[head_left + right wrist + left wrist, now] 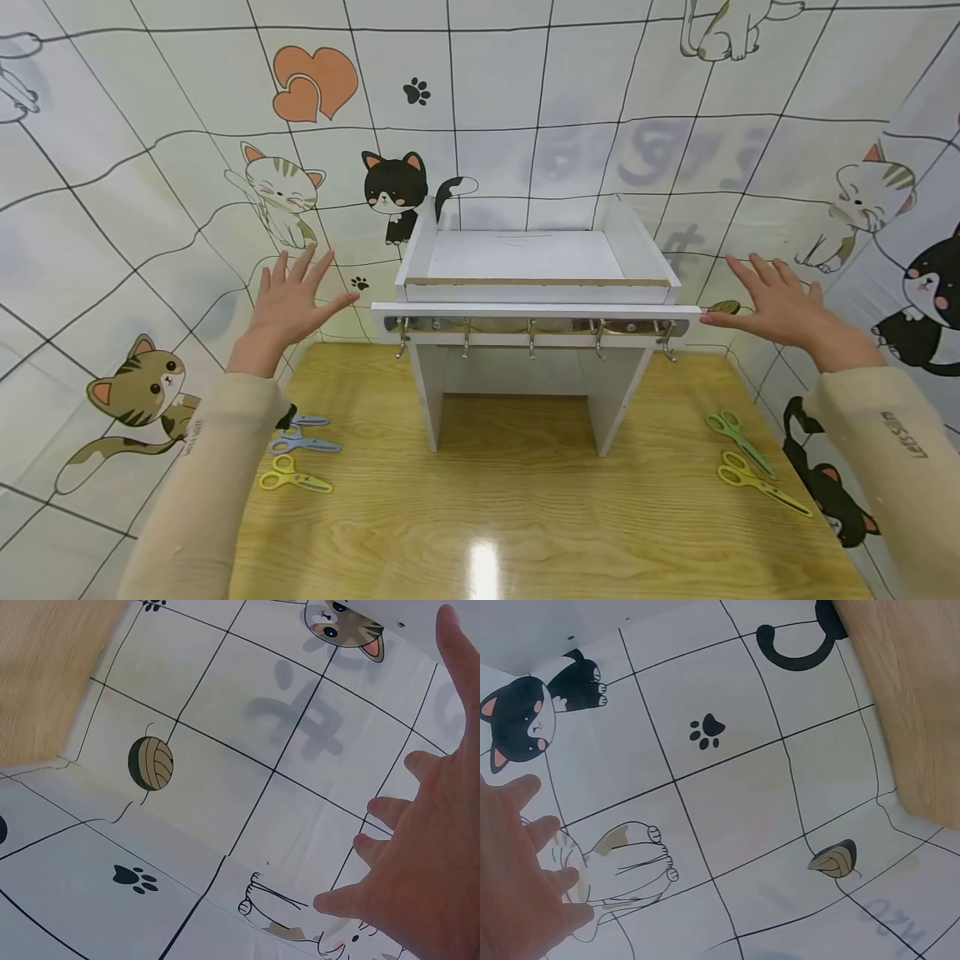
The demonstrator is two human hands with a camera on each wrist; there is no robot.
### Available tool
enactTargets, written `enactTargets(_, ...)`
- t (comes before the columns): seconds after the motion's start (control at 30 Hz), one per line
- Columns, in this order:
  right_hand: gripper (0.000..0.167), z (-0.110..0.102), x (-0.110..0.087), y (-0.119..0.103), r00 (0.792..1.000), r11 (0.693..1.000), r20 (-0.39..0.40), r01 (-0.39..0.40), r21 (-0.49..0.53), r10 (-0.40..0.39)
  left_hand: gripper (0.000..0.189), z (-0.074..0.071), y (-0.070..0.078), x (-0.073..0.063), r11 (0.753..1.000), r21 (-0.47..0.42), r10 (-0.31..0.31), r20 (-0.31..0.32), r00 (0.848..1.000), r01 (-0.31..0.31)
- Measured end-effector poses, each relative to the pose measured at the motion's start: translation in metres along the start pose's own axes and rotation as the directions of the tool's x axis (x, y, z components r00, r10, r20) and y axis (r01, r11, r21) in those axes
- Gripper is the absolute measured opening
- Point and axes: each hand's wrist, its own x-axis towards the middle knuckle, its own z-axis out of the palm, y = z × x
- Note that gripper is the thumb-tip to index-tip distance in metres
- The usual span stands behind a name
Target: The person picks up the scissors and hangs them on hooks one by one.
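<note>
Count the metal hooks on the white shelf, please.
5, all along the front rail: one hook at the left end, one left of centre, one at centre, one right of centre, one at the right end. None appears hidden.

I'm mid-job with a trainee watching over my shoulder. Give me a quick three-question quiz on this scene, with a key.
1. Count: how many hooks line the front of the white rack?
2. Multiple choice: on the table at the person's right, what colours are the scissors?
a) blue and yellow
b) green and yellow
c) blue and green
3. True or false: the left hand and the right hand both have their fingers spread and hold nothing.

Key:
1. Five.
2. b
3. True.
</note>
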Motion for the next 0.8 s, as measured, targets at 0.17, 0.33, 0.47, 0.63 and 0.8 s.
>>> enactTargets(0.17,0.114,0.002,0.002,0.003,1.000,1.000,-0.006,-0.002,-0.001,0.002,0.094,-0.007,0.006,-0.001,1.000,0.015,0.027,-0.033,0.999,-0.026)
enactTargets(0.33,0.114,0.003,0.002,0.004,1.000,1.000,-0.006,0.001,0.002,-0.001,0.093,-0.015,0.013,-0.002,0.998,0.027,0.054,-0.064,0.997,-0.052)
enactTargets(0.47,0.115,0.004,0.003,0.003,1.000,1.000,-0.011,0.004,-0.002,-0.004,0.092,-0.023,0.020,-0.002,0.997,0.026,0.075,-0.087,0.993,-0.073)
enactTargets(0.63,0.115,0.005,0.004,0.004,1.000,1.000,-0.014,0.008,-0.008,-0.008,0.091,-0.031,0.029,-0.003,0.994,0.025,0.108,-0.115,0.987,-0.106)
enactTargets(0.8,0.115,0.006,0.003,0.003,1.000,1.000,-0.011,0.010,-0.012,-0.010,0.090,-0.037,0.038,-0.004,0.988,0.043,0.152,-0.134,0.979,-0.147)
